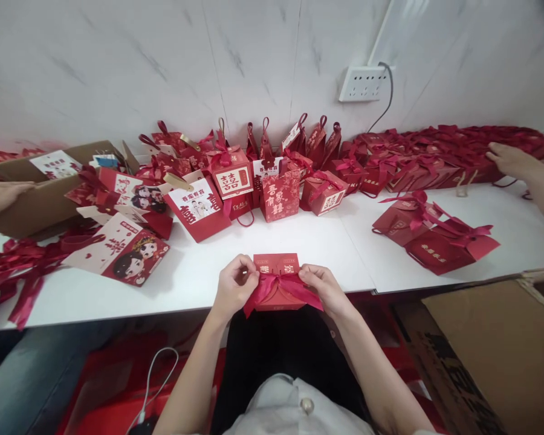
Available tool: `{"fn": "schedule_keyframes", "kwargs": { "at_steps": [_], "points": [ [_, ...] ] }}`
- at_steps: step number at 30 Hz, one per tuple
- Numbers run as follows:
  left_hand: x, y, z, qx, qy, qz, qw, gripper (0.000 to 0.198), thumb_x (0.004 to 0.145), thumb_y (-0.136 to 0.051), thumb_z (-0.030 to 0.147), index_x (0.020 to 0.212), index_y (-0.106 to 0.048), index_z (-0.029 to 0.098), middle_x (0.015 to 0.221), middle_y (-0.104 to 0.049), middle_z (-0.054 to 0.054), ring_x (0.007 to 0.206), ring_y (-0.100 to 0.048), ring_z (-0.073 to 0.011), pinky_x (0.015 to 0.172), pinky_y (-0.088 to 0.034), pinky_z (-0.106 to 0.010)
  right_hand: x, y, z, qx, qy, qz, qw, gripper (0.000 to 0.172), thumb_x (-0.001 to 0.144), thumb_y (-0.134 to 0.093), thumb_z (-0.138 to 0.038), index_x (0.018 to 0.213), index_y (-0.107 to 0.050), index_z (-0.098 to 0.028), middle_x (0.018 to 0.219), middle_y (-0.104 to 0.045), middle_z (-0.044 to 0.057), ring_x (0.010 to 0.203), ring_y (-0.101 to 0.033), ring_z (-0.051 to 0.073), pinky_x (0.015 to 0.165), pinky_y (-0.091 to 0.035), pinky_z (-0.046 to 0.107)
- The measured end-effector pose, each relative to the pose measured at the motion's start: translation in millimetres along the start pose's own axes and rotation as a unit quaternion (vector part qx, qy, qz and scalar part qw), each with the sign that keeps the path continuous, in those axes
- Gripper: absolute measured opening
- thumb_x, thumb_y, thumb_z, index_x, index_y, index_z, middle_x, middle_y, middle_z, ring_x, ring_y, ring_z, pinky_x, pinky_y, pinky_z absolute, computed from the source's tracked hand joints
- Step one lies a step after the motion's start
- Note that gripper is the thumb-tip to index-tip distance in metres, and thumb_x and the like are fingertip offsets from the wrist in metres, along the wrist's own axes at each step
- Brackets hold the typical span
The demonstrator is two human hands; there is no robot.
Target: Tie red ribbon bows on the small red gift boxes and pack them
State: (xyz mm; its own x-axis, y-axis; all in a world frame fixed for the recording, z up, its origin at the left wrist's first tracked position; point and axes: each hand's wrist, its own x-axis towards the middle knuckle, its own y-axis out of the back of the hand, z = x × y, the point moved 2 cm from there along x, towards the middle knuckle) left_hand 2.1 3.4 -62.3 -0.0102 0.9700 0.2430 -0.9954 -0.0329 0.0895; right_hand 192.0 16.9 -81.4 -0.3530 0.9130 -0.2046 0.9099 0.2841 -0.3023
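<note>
Right in front of me, at the table's front edge, is a red gift box [276,264] with gold lettering. A dark pink satin ribbon [278,284] is tied in a bow across its front. My left hand [236,281] pinches the bow's left side between thumb and fingertips. On the other side, my right hand [325,285] has its thumb and fingers closed on the right side of the ribbon, close against the box.
Finished-looking red boxes [281,196] crowd the wall side of the white table [199,275]. Two bowed boxes [448,241] lie at right. Loose ribbons [25,266] and a cardboard box [40,208] are at left. Other people's hands [512,160] show at both sides.
</note>
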Motion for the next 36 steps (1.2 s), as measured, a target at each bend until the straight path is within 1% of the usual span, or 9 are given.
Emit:
{"fn": "schedule_keyframes", "kwargs": {
  "at_steps": [4, 7, 9, 12, 14, 17, 26, 32, 36],
  "points": [
    [-5, 1.3, 1, 0.036, -0.013, 0.001, 0.999, 0.008, 0.075, -0.058, 0.015, 0.077, -0.051, 0.019, 0.074, -0.048, 0.002, 0.063, -0.048, -0.0085, 0.056, -0.041, -0.019, -3, 5, -1, -0.049, 0.014, 0.003, 0.999, 0.044, 0.074, -0.062, -0.053, 0.056, -0.04, -0.02, 0.053, -0.034, -0.006, 0.05, -0.031, 0.008, 0.05, -0.026, 0.023],
    [-9, 4.3, 5, 0.024, 0.019, 0.019, 0.999, 0.026, 0.074, -0.063, 0.021, 0.097, -0.05, 0.022, 0.083, -0.05, 0.001, 0.069, -0.052, -0.0097, 0.059, -0.044, -0.021, -10, 14, -8, -0.122, 0.1, 0.014, 0.987, 0.041, 0.069, -0.067, -0.058, 0.077, -0.051, -0.021, 0.075, -0.05, -0.001, 0.069, -0.051, 0.015, 0.064, -0.041, 0.027],
    [-11, 5.6, 6, 0.011, 0.084, 0.022, 0.996, 0.032, 0.075, -0.063, 0.027, 0.102, -0.047, 0.023, 0.075, -0.05, 0.004, 0.062, -0.051, -0.0092, 0.056, -0.043, -0.02, -17, 17, -12, -0.19, 0.148, -0.006, 0.971, 0.069, 0.057, -0.076, -0.059, 0.11, -0.049, -0.025, 0.115, -0.051, 0.008, 0.103, -0.052, 0.025, 0.085, -0.044, 0.037],
    [-14, 6.1, 8, -0.002, 0.169, 0.02, 0.985, 0.021, 0.08, -0.056, 0.039, 0.083, -0.047, 0.02, 0.056, -0.043, 0.007, 0.049, -0.042, -0.0076, 0.048, -0.036, -0.019, -25, 14, -15, -0.291, 0.139, -0.069, 0.944, 0.106, 0.055, -0.08, -0.051, 0.14, -0.021, -0.03, 0.149, -0.019, 0.011, 0.135, -0.027, 0.031, 0.107, -0.029, 0.049],
    [-15, 5.6, 10, -0.006, 0.185, 0.012, 0.983, 0.031, 0.082, -0.052, 0.044, 0.068, -0.043, 0.019, 0.051, -0.04, 0.007, 0.046, -0.037, -0.0068, 0.046, -0.032, -0.019, -25, 10, -15, -0.309, 0.127, -0.094, 0.938, 0.109, 0.061, -0.079, -0.044, 0.144, -0.01, -0.031, 0.152, -0.012, 0.011, 0.139, -0.02, 0.03, 0.11, -0.024, 0.05],
    [-15, 4.6, 12, 0.012, 0.172, 0.014, 0.985, 0.031, 0.079, -0.057, 0.044, 0.068, -0.046, 0.018, 0.057, -0.046, 0.005, 0.051, -0.04, -0.0071, 0.049, -0.034, -0.019, -21, 6, -14, -0.287, 0.132, -0.117, 0.942, 0.108, 0.066, -0.077, -0.035, 0.146, -0.004, -0.031, 0.154, -0.011, 0.012, 0.141, -0.016, 0.028, 0.11, -0.026, 0.048],
    [-12, -1.1, 23, 0.063, 0.15, 0.061, 0.985, 0.022, 0.079, -0.06, 0.039, 0.087, -0.054, 0.02, 0.079, -0.057, 0.001, 0.072, -0.057, -0.0123, 0.066, -0.046, -0.023, -18, 6, -11, -0.292, 0.158, -0.104, 0.938, 0.103, 0.067, -0.076, -0.028, 0.146, -0.009, -0.028, 0.15, -0.021, 0.012, 0.138, -0.024, 0.027, 0.109, -0.032, 0.046],
    [-11, -5.3, 29, 0.049, 0.113, 0.058, 0.991, 0.019, 0.08, -0.058, 0.032, 0.07, -0.049, 0.018, 0.073, -0.054, 0.002, 0.07, -0.054, -0.0107, 0.07, -0.046, -0.023, -23, 8, -10, -0.294, 0.156, -0.088, 0.939, 0.099, 0.068, -0.075, -0.029, 0.145, -0.013, -0.027, 0.148, -0.023, 0.012, 0.137, -0.026, 0.028, 0.109, -0.033, 0.046],
    [-12, -4.6, 27, 0.044, 0.131, 0.082, 0.987, 0.013, 0.073, -0.061, 0.025, 0.076, -0.05, 0.019, 0.074, -0.056, 0.002, 0.068, -0.056, -0.011, 0.066, -0.047, -0.023, -23, 9, -9, -0.304, 0.162, -0.087, 0.935, 0.098, 0.068, -0.075, -0.028, 0.145, -0.014, -0.026, 0.148, -0.023, 0.012, 0.137, -0.027, 0.028, 0.109, -0.033, 0.045]
  ]
}}
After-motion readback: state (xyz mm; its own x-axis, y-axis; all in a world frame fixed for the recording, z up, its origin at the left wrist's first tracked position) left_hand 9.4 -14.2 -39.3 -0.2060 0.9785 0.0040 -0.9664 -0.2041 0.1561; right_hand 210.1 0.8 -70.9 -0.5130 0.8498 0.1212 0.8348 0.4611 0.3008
